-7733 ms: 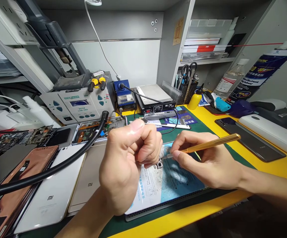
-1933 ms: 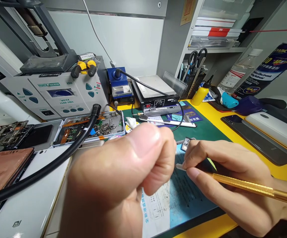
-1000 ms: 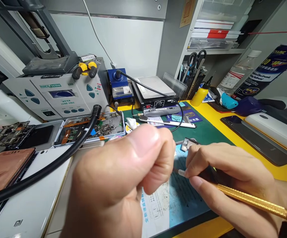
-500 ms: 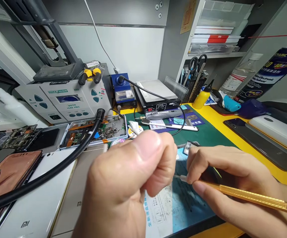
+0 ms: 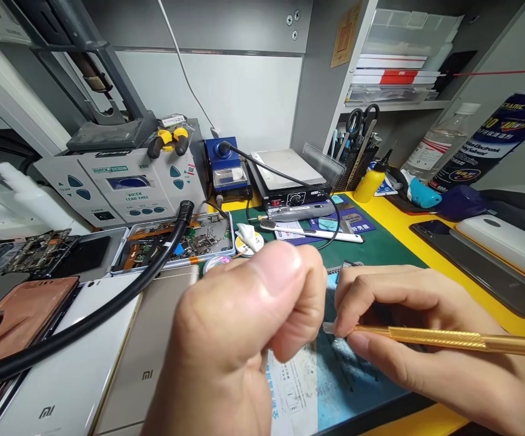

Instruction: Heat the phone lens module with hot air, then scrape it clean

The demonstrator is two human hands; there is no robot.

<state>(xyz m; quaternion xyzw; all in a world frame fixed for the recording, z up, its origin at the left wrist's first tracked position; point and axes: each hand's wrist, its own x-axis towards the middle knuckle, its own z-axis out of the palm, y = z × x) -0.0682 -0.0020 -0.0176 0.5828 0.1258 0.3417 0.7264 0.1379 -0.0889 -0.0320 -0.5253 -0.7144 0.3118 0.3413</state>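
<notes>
My left hand [image 5: 248, 321] is closed in the middle foreground, thumb pressed over the curled fingers; whatever it may hold is hidden behind them. To its right, my right hand [image 5: 407, 327] pinches a thin golden tool with a knurled handle [image 5: 437, 338], its pale tip pointing left toward my left fist. A small gap shows between that tip and the left fingers. Both hands are above a blue work mat [image 5: 335, 393] and a white printed sheet [image 5: 292, 390].
Phone backs [image 5: 75, 345] and a thick black hose [image 5: 121, 297] are at left, before a hot-air station [image 5: 130, 188]. Behind my hands are a white brush [image 5: 330, 234], a heating plate [image 5: 289, 169] and a yellow bottle [image 5: 369, 183]. A dark phone [image 5: 480, 260] lies at right.
My left hand has shifted slightly right. The golden tool has swung to a more level angle, and my right fingers have moved a little left. The view has tilted slightly.
</notes>
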